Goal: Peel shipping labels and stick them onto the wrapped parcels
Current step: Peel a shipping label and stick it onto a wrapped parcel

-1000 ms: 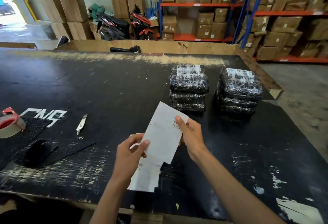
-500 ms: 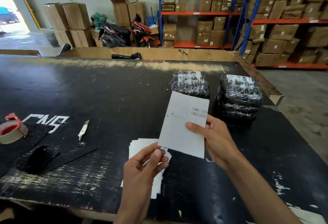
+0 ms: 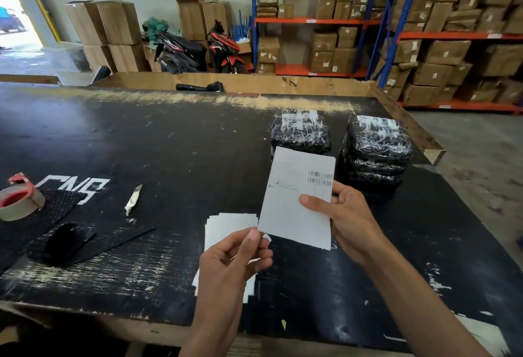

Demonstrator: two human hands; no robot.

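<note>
I hold a white shipping label (image 3: 297,195) with barcodes upright above the black table (image 3: 169,144). My right hand (image 3: 345,221) grips its right edge, thumb across the front. My left hand (image 3: 235,260) pinches the label's lower left corner between thumb and forefinger. Under my left hand lies a loose pile of white label sheets (image 3: 226,229). Two stacks of black plastic-wrapped parcels stand beyond the label: the left stack (image 3: 300,130), partly hidden behind it, and the right stack (image 3: 376,153). Each top parcel bears a white label under the wrap.
A roll of tape with a red core (image 3: 19,201) sits at the left edge on black mesh sheet (image 3: 56,215). A small cutter blade (image 3: 133,199) lies near the white lettering. Beyond the table are cardboard boxes, shelving (image 3: 424,34) and motorbikes (image 3: 198,48).
The label went from tilted low over the pile to upright and higher, held by my right hand. My left hand let go of its side, dropped, and now pinches the lower left corner.
</note>
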